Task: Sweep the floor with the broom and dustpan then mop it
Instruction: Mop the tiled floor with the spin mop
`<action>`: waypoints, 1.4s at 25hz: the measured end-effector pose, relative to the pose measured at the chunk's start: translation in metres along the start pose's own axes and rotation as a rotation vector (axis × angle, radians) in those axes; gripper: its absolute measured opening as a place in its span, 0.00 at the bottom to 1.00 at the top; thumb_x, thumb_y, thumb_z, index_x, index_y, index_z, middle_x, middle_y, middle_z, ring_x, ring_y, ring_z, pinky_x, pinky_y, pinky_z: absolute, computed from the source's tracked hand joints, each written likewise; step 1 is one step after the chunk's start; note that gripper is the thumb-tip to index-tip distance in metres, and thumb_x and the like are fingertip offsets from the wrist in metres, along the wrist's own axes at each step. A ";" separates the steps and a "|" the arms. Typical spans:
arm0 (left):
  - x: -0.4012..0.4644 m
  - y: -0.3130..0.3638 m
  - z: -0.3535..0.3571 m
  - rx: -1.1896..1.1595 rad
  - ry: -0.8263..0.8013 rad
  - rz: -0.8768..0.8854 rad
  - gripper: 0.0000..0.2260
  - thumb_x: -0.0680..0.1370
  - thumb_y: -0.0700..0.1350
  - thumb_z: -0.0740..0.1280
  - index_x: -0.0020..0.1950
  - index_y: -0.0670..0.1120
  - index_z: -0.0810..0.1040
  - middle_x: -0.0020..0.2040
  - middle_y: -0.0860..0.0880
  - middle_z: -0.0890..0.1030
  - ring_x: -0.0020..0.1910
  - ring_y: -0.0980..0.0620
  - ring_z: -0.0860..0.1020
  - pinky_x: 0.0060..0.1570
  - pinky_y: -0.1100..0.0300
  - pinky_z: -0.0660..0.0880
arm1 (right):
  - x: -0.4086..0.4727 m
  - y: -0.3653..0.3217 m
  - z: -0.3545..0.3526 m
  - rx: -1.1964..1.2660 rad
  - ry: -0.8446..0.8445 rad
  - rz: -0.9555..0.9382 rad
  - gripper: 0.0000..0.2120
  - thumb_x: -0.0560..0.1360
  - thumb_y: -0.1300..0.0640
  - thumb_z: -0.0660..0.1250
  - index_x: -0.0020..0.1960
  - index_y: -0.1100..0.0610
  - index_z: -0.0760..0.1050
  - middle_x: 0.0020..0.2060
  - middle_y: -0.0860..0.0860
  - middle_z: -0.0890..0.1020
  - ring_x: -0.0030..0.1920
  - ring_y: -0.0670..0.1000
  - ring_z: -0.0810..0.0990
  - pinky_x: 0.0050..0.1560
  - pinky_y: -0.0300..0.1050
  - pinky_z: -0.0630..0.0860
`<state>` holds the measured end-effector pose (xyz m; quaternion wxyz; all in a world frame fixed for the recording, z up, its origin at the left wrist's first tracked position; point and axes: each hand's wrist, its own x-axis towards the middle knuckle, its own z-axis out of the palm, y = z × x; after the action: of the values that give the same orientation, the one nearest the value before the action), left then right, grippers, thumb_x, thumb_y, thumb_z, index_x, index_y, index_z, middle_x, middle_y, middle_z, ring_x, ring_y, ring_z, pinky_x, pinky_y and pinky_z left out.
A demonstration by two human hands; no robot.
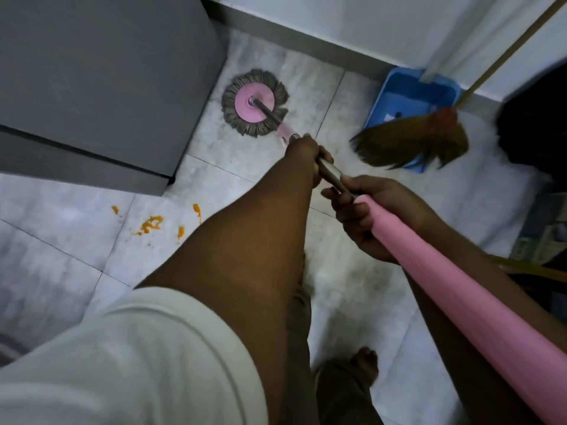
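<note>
Mop head (255, 102), round with a pink disc and grey strands, lies flat on the tiled floor (352, 289) in the upper middle of the frame, just beside the corner of a grey cabinet (101, 75). I see its handle (329, 174) run down and to the right, metal near the head and pink foam (460, 305) toward the lower right. My left hand (303, 153) wraps around the metal part nearer the head, fingers curled around it. My right hand (371, 210) grips just below, where the metal meets the pink foam, fingers closed round the shaft.

At the upper right a blue dustpan (408, 99) rests on the floor by the wall, and the broom (423, 139) leans there with its brown bristles over the dustpan's front edge. Orange scraps (150, 223) lie scattered on the tiles at the left of the frame, well apart from the mop head. A bare foot (359, 366) shows at the bottom centre, and a white sleeve (122, 357) fills the lower left.
</note>
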<state>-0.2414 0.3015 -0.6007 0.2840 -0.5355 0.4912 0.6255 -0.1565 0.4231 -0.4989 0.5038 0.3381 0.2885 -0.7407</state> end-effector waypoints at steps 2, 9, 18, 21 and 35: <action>-0.025 -0.039 0.010 0.000 -0.029 -0.013 0.22 0.84 0.54 0.54 0.34 0.44 0.66 0.14 0.49 0.67 0.13 0.53 0.66 0.26 0.64 0.65 | -0.033 0.025 -0.021 0.029 0.003 0.006 0.11 0.68 0.57 0.67 0.47 0.61 0.72 0.29 0.48 0.71 0.20 0.42 0.68 0.18 0.31 0.64; -0.097 -0.168 0.049 -0.026 -0.108 -0.124 0.18 0.84 0.51 0.57 0.39 0.42 0.68 0.13 0.48 0.67 0.11 0.53 0.66 0.31 0.60 0.68 | -0.144 0.106 -0.090 0.256 0.017 0.041 0.32 0.50 0.62 0.84 0.52 0.64 0.78 0.30 0.52 0.73 0.19 0.46 0.69 0.15 0.36 0.66; -0.039 -0.068 0.054 0.025 -0.128 -0.066 0.16 0.84 0.49 0.56 0.41 0.41 0.69 0.13 0.48 0.67 0.10 0.53 0.66 0.30 0.61 0.68 | -0.068 0.033 -0.055 0.271 -0.014 -0.051 0.33 0.51 0.63 0.83 0.53 0.64 0.75 0.29 0.51 0.73 0.19 0.45 0.69 0.15 0.35 0.66; -0.011 -0.008 0.060 0.047 -0.113 -0.017 0.16 0.84 0.46 0.56 0.37 0.41 0.67 0.18 0.47 0.69 0.11 0.54 0.66 0.26 0.62 0.68 | -0.025 -0.013 -0.040 0.261 -0.019 -0.072 0.27 0.56 0.63 0.78 0.53 0.64 0.73 0.29 0.51 0.73 0.19 0.44 0.69 0.15 0.35 0.67; -0.059 -0.105 0.013 0.036 -0.112 -0.050 0.19 0.84 0.50 0.57 0.36 0.42 0.68 0.13 0.49 0.67 0.14 0.52 0.68 0.30 0.63 0.67 | -0.072 0.090 -0.048 0.140 0.032 -0.017 0.26 0.60 0.59 0.76 0.55 0.62 0.72 0.28 0.49 0.72 0.19 0.43 0.69 0.16 0.34 0.66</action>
<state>-0.1384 0.3606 -0.5776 0.3360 -0.5068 0.4721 0.6383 -0.0426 0.4700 -0.4790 0.4679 0.3817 0.2470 -0.7578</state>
